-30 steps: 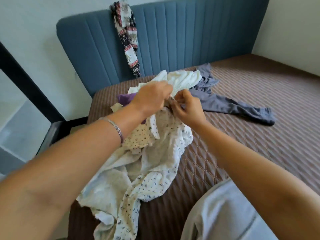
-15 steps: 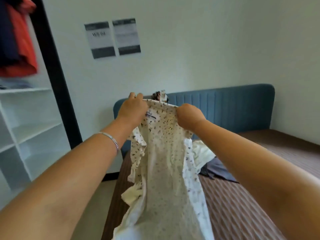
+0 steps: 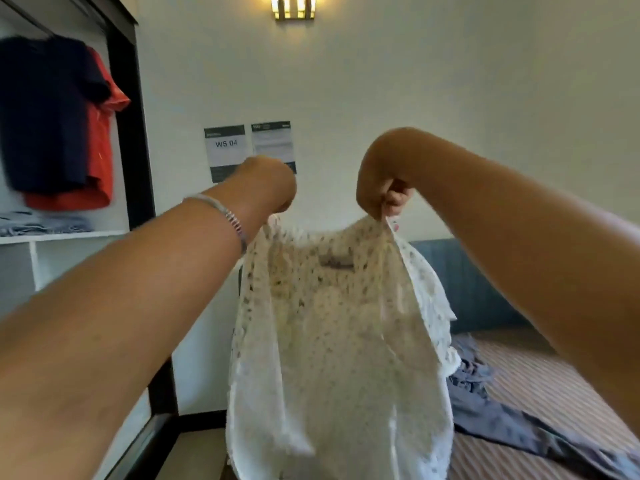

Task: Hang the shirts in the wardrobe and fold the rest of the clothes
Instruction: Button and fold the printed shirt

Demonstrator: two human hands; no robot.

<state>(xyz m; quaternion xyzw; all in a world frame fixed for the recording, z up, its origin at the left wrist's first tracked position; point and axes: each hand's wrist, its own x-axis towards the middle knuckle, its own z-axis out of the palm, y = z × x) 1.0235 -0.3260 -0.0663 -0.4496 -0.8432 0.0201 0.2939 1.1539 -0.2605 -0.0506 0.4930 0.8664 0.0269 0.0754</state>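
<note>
Speckled white shirt (image 3: 332, 341) held up in the air in front of the wall, hanging straight down over the near edge of the bed (image 3: 540, 382), blurred. Left hand (image 3: 266, 185) curled round the top edge of the shirt at one shoulder, silver bracelet (image 3: 221, 213) on that wrist. Right hand (image 3: 381, 188) pinching the other shoulder between thumb and curled fingers. Hands apart, collar and small label stretched between them, facing the camera.

Behind the shirt on the striped brown bed, grey trousers (image 3: 502, 420) lying crumpled, well below the hands. Blue padded headboard (image 3: 460, 282) at the wall. At far left, open wardrobe (image 3: 131, 133) with a dark frame: navy shirt (image 3: 45, 112) hanging in front of an orange-red shirt (image 3: 100, 140), folded grey cloth (image 3: 41, 223) on the white shelf beneath. Two paper notices (image 3: 249, 147) on the wall, one reading WS 04. Lit wall lamp (image 3: 293, 6) above.
</note>
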